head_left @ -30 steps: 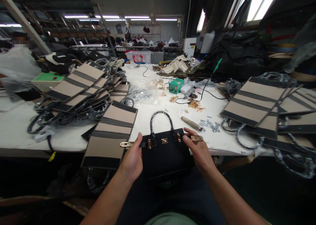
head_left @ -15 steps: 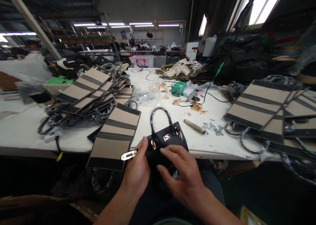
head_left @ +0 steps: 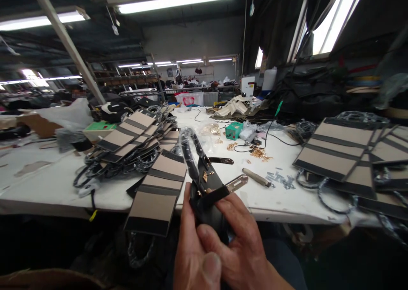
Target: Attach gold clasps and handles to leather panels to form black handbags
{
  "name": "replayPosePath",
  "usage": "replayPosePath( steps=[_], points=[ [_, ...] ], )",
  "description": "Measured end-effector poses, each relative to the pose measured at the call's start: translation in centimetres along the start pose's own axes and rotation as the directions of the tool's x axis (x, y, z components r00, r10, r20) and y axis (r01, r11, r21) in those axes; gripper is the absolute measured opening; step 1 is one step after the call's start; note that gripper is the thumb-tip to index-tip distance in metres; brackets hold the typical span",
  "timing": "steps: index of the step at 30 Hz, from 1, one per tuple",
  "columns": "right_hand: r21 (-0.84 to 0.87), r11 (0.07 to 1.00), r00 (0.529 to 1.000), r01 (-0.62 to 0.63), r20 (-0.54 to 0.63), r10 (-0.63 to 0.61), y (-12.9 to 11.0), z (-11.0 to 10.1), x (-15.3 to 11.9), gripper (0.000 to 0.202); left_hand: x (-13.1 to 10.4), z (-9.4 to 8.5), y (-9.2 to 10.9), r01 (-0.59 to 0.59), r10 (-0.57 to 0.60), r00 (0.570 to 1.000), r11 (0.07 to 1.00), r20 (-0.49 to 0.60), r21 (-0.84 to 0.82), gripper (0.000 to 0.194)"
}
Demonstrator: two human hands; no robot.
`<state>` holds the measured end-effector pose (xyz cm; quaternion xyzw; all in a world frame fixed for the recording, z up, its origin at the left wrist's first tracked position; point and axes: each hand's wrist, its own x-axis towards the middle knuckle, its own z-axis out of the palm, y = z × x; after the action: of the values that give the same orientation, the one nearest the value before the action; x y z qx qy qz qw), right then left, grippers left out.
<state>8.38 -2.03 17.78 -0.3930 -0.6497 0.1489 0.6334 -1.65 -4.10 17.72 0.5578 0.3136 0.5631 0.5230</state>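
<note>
Black handbag clasped from both sides
Left hand, half-curled, grips its left; right hand, fingers bent, its right.

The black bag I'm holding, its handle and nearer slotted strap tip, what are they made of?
Bag: perhaps leather or a synthetic lookalike, by its smooth, fairly matte black surface. Handle: clear plastic film over a dark core of uncertain material; crinkled glints show the wrap. Strap tip: probably polished metal, by its pale shine.
</note>
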Motion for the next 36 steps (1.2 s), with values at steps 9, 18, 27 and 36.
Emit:
replayPosePath(
  steps=[9, 18, 27, 36],
  points=[
    [0.009, 0.999, 0.986, -0.046, 0.160, 0.044, -1.3, -5.5, 2.8, 0.025, 0.7, 0.9, 1.7, -0.139, 0.139, 0.990, 0.990, -0.007, 0.029, 0.060],
    [0.218, 0.913, 0.931, -0.346, 0.204, 0.304, 0.4, -6.3, 6.4, 0.033, 5.8, -1.7, 1.2, -0.543, 0.603, 0.761, 0.388, 0.240, 0.745, 0.044],
    [0.069, 0.940, 0.841, -0.333, 0.473, 0.263, 1.4, -7.0, 8.7, 0.034, 7.7, -3.8, 2.6, -0.420, 0.751, 0.641, 0.175, 0.155, 0.891, 0.037],
    [-0.128, 0.906, 0.591, -0.404, 0.720, 0.365, 2.8, -8.9, 11.1, 0.025, 6.0, -5.9, 1.7, -0.008, -0.093, 0.991, 0.689, 0.100, 0.725, 0.034]
  ],
)
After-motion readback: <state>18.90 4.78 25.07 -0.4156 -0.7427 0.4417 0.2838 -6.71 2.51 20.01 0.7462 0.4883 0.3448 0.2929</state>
